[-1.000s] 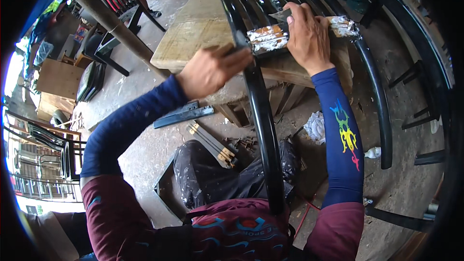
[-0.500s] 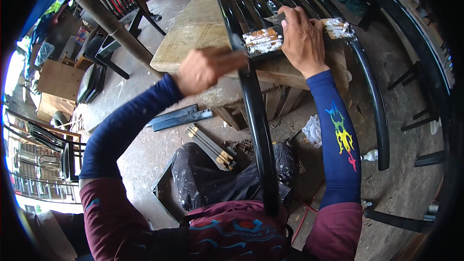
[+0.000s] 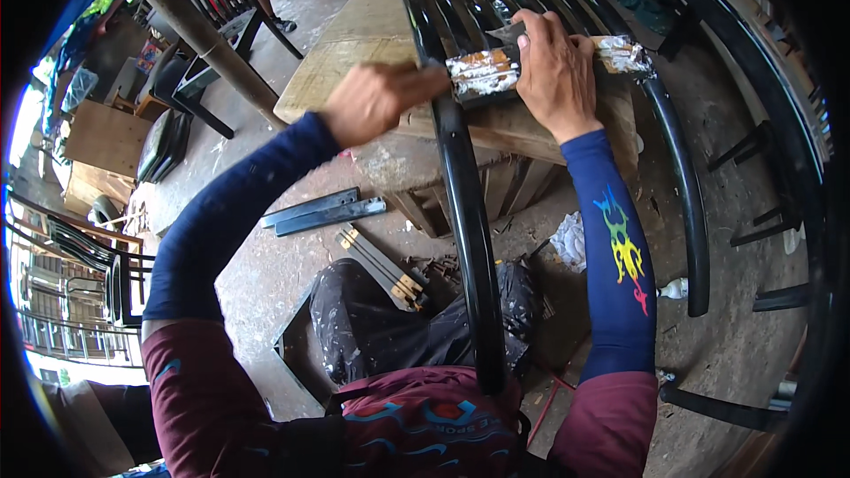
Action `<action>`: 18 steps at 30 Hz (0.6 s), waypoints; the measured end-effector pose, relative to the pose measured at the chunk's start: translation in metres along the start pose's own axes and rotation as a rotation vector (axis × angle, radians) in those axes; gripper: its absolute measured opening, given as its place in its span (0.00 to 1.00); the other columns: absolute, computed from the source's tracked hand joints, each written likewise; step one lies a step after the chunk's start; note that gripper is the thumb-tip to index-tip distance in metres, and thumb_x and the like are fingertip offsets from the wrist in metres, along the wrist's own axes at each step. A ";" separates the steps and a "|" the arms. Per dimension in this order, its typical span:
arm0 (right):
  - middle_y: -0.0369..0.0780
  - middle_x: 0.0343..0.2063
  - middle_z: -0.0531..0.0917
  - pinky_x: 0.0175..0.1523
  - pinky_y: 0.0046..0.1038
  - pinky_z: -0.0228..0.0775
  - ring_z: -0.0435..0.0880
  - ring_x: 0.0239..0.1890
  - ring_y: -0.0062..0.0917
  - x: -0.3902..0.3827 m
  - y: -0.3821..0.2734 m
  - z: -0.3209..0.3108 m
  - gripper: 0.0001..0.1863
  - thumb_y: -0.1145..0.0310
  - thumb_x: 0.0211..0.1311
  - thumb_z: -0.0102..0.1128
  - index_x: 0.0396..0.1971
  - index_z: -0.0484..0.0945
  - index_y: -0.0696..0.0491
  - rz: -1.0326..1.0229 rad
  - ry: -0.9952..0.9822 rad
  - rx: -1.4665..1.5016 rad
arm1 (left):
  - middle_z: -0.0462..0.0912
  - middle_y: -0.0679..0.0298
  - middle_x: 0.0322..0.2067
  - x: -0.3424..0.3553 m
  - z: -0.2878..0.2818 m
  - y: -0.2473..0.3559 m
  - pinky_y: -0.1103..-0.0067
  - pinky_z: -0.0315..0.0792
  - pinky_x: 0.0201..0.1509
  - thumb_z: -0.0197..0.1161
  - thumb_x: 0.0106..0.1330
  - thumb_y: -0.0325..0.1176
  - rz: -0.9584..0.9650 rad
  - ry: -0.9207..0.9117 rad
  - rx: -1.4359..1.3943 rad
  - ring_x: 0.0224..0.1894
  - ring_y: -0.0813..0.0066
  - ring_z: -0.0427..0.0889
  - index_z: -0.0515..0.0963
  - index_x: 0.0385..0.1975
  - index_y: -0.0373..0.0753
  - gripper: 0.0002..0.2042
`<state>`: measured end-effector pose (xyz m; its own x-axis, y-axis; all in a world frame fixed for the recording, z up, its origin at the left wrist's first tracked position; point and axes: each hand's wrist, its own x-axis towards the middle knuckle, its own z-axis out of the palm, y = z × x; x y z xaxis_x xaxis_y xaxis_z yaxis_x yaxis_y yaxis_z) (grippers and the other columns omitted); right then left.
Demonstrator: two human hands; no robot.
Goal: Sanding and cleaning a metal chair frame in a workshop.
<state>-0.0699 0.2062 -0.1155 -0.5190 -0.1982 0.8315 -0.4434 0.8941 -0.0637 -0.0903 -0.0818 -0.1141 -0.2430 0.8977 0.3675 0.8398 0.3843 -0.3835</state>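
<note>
A glossy black chair frame point(image 3: 462, 177) lies with its slatted back point(image 3: 460, 0) on a wooden worktop point(image 3: 341, 53); one long leg reaches toward my lap. Across the frame runs a bare-wood rail point(image 3: 483, 73) smeared with white paste. My right hand point(image 3: 560, 80) is closed over this rail, fingers on its far side. A dark, thin, pointed piece point(image 3: 506, 34) shows beside its fingertips; I cannot tell what it is. My left hand point(image 3: 376, 99), slightly blurred, has its fingers pressed together at the near-left post, by the rail's end. Whatever it pinches is hidden.
On the floor lie dark bars point(image 3: 326, 212), a wooden piece with pale strips point(image 3: 382, 267), a crumpled white cloth point(image 3: 568, 241) and a white bottle point(image 3: 675, 289). A slanting pole point(image 3: 208, 44) stands at left, near black chairs point(image 3: 208, 71). More black frame parts point(image 3: 779, 80) curve along the right.
My left hand has shifted slightly left and is less blurred, its fingers still at the post. My right hand keeps its place on the rail. The whole view has shifted a little.
</note>
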 end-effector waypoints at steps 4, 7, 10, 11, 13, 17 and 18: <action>0.39 0.40 0.78 0.51 0.41 0.60 0.80 0.42 0.35 -0.008 0.006 -0.004 0.18 0.73 0.64 0.57 0.53 0.72 0.46 0.016 0.001 -0.007 | 0.82 0.60 0.57 0.000 -0.005 0.037 0.78 0.81 0.24 0.53 0.60 0.15 0.119 0.117 0.061 0.47 0.62 0.87 0.75 0.62 0.41 0.28; 0.39 0.40 0.78 0.50 0.41 0.60 0.80 0.42 0.35 0.000 -0.001 0.004 0.18 0.73 0.63 0.58 0.53 0.72 0.46 -0.007 0.005 0.014 | 0.81 0.59 0.59 -0.003 -0.009 0.002 0.77 0.81 0.29 0.51 0.59 0.15 -0.021 -0.005 -0.027 0.44 0.61 0.87 0.74 0.64 0.42 0.30; 0.39 0.40 0.77 0.50 0.41 0.60 0.79 0.44 0.34 0.001 0.002 0.002 0.18 0.74 0.63 0.57 0.53 0.72 0.46 -0.007 -0.003 0.016 | 0.80 0.58 0.60 -0.010 -0.005 0.019 0.77 0.80 0.27 0.51 0.58 0.15 -0.030 -0.081 0.030 0.44 0.62 0.87 0.75 0.62 0.41 0.29; 0.39 0.40 0.77 0.51 0.41 0.60 0.80 0.44 0.34 -0.005 0.002 0.000 0.18 0.74 0.63 0.57 0.53 0.72 0.46 -0.003 -0.009 0.011 | 0.81 0.58 0.59 -0.013 -0.010 0.035 0.78 0.79 0.25 0.51 0.58 0.14 0.033 0.015 0.007 0.43 0.63 0.87 0.75 0.62 0.41 0.30; 0.39 0.40 0.78 0.51 0.41 0.59 0.80 0.44 0.34 -0.004 0.004 0.001 0.18 0.74 0.64 0.55 0.53 0.72 0.46 -0.029 0.007 -0.009 | 0.82 0.58 0.58 -0.010 -0.009 0.021 0.80 0.77 0.24 0.53 0.55 0.13 0.031 0.001 -0.117 0.44 0.65 0.87 0.75 0.63 0.41 0.31; 0.39 0.40 0.78 0.51 0.41 0.59 0.80 0.43 0.34 -0.004 0.002 0.000 0.17 0.74 0.64 0.55 0.53 0.71 0.46 -0.012 0.009 0.001 | 0.82 0.59 0.57 -0.007 0.001 0.025 0.76 0.82 0.29 0.55 0.54 0.14 0.017 0.048 0.038 0.46 0.62 0.86 0.74 0.64 0.42 0.33; 0.40 0.40 0.78 0.50 0.40 0.60 0.80 0.43 0.34 -0.006 0.002 0.001 0.18 0.74 0.64 0.55 0.53 0.71 0.46 -0.008 0.005 0.007 | 0.82 0.59 0.58 -0.011 -0.006 0.042 0.75 0.83 0.32 0.55 0.54 0.14 0.073 0.125 0.043 0.47 0.61 0.86 0.74 0.64 0.43 0.33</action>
<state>-0.0681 0.2088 -0.1212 -0.5122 -0.2032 0.8345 -0.4526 0.8896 -0.0612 -0.0496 -0.0772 -0.1293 -0.1169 0.8909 0.4389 0.8309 0.3298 -0.4481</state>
